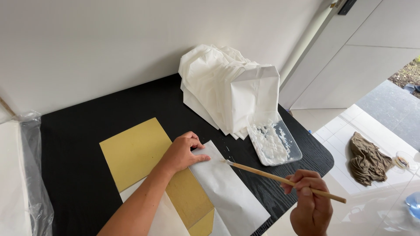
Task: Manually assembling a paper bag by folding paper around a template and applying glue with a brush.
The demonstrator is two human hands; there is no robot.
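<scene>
Left hand (183, 150) is down flat on the folded white paper (227, 188), fingers together and pressing its upper corner against the black table (78, 175). Nothing gripped there, just a palm-down hold with the thumb tucked along the paper's edge. Right hand (310, 205) sits off the paper's right side, near the table's rounded front corner, fingers curled tight around a thin wooden stick (284, 180). The stick runs up and left from that fist, and its tip meets the top edge of the white paper, just beside the left hand's fingertips (a small whitish smear shows at the tip).

The white paper lies diagonally, its long side running from the left hand down toward the bottom of the view. Under it and to its left is a mustard-yellow sheet (131, 150), partly covered by the paper, with more yellow showing below the forearm. To the paper's upper right, well within reach of the stick, sits a clear plastic tray (293, 146) holding white paste, smeared and lumpy along its floor. Behind the tray, further from the paper and against the wall, a stack of white paper bags (227, 87) leans in a pile. Off the table, right of the paper, a crumpled brown cloth (367, 159) lies on the pale tiled floor.
</scene>
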